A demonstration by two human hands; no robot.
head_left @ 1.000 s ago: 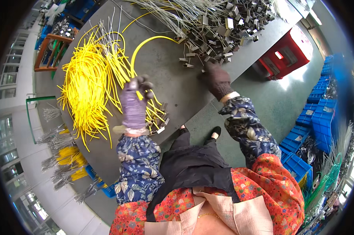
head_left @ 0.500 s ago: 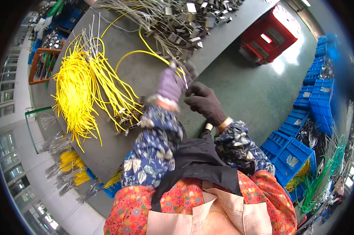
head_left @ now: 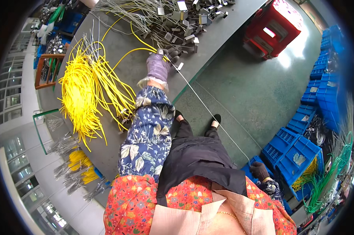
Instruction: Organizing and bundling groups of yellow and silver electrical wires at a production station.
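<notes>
My left hand (head_left: pixel 156 67), in a purple glove with dark fingers, is closed over the table's right part around the end of a yellow tube (head_left: pixel 131 51). From its fingers a thin grey wire (head_left: pixel 208 109) stretches tight, down and right, to my right hand (head_left: pixel 260 171). That hand, in a dark glove, is closed on the wire's far end, low at the right by the blue crates. A small white tag (head_left: pixel 180 66) sits on the wire just beside my left fingers. Left of my left arm lies a large bundle of yellow tubes (head_left: pixel 81 96), with grey wire ends sticking out.
A grey table (head_left: pixel 208 49) carries a heap of grey wires with small metal pieces (head_left: pixel 185 25) at its far side. A red plastic container (head_left: pixel 274 29) stands on the floor beyond. Stacked blue crates (head_left: pixel 298 156) line the right, with green strands (head_left: pixel 333 176) beside them.
My right hand has moved from beside the left one far down and right, drawing the wire out straight. My left hand has shifted slightly left and away, still gripping the yellow tube.
</notes>
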